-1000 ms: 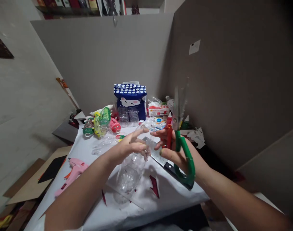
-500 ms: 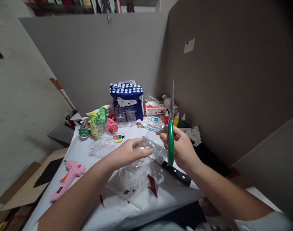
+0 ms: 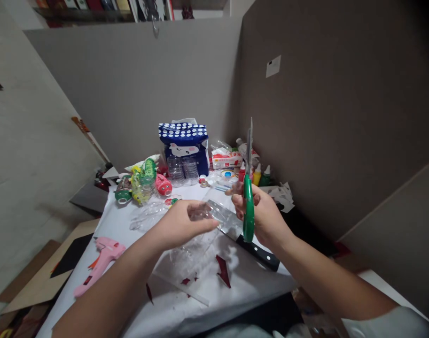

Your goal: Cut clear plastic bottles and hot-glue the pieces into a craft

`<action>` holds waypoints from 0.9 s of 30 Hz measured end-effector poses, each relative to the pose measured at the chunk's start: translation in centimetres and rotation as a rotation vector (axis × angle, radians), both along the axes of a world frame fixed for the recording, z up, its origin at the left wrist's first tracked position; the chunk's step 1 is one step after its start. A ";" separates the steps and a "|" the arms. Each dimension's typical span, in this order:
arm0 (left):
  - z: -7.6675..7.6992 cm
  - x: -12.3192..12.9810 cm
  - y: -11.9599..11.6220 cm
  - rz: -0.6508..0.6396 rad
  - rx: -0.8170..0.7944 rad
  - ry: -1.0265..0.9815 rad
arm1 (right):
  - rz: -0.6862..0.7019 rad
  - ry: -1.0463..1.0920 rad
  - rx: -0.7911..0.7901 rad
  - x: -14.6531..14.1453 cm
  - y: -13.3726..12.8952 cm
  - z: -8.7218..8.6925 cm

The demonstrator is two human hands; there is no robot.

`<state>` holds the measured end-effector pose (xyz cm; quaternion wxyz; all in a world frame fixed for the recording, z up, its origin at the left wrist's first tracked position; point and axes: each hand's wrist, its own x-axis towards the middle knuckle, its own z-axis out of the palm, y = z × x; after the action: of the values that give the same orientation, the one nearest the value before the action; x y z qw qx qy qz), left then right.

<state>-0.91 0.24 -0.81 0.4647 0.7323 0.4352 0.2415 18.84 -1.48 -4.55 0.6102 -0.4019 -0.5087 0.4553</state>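
My left hand (image 3: 186, 223) is curled around a clear plastic bottle piece (image 3: 216, 212) over the middle of the table. To its right, my right hand (image 3: 261, 213) holds green-handled scissors (image 3: 248, 206), their blades pointing up. The fingertips of that hand face the plastic piece; whether they also hold some clear plastic is hard to tell. Below the hands lies a knife with a black handle (image 3: 259, 253), its blade partly under the plastic. Crumpled clear plastic (image 3: 189, 256) and dark red scraps (image 3: 223, 272) lie nearer the front edge.
A pink glue gun (image 3: 105, 258) lies at the left. Behind stand a blue dotted bag (image 3: 184, 136), clear bottle parts (image 3: 182, 170) and paint bottles (image 3: 257, 176). Decorated bottles (image 3: 144, 178) sit at the back left, a tissue pack (image 3: 226, 159) at the back right.
My left hand has moved slightly left with the plastic piece, leaving a wider gap between the hands. The view has shifted slightly.
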 end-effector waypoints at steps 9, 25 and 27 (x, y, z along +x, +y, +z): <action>2.7 -4.1 1.6 0.214 -0.061 -0.332 | 0.266 -0.522 -0.009 4.5 -2.3 -0.9; 3.8 -4.4 0.6 0.344 0.025 -0.245 | 0.391 -0.959 -0.052 6.2 -2.3 1.5; 3.9 -4.3 0.5 0.339 0.032 -0.199 | 0.329 -0.941 0.025 6.0 -2.0 1.8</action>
<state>-5.25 0.78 3.08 0.4462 0.6283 0.5004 0.3946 24.80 -3.48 -2.75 0.2395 -0.4709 -0.7909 0.3089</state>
